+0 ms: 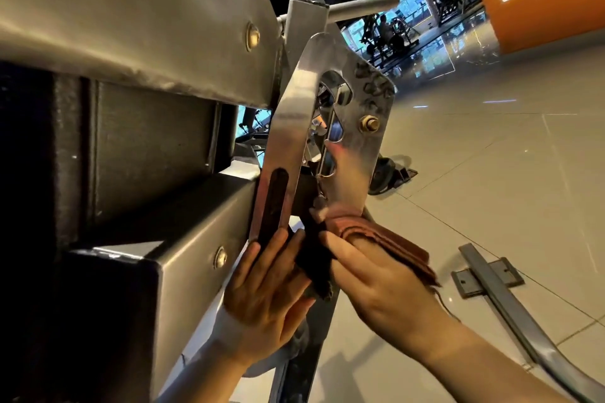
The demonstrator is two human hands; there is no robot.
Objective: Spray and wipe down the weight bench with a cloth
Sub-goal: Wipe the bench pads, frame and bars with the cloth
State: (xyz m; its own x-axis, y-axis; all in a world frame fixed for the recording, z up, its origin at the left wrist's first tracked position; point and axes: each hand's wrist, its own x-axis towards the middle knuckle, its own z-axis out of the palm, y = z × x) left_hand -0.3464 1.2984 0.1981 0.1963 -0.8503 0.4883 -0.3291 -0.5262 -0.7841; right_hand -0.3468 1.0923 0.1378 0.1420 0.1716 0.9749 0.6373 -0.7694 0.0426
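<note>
On the far left I have the bench's dark pad (144,141) wedged between silver frame beams (131,20), all of it tilted hard in my view. Next comes the steel adjustment plate (288,127) with its long slot and notched cut-outs.

My left hand (265,291) lies flat against the plate's lower edge, fingers straight and together, steadying it rather than gripping. Beside it, my right hand (376,281) pinches the folded brown cloth (386,245), pushing its front fold against the plate's bottom corner; a darker flap of it hangs between my two hands.

I think the risk sits right there. The plate edges and notches look sharp, and the loose flap could snag in a cut-out or on the bolt (369,124), jerking the cloth out of my pinch. My left fingertips are near the slot, so a shift of the mechanism could nip them. I see no spray bottle, so I may be wiping dry. Farther right, a floor bracket (487,275) lies on the tiles, a trip hazard if I step back.
</note>
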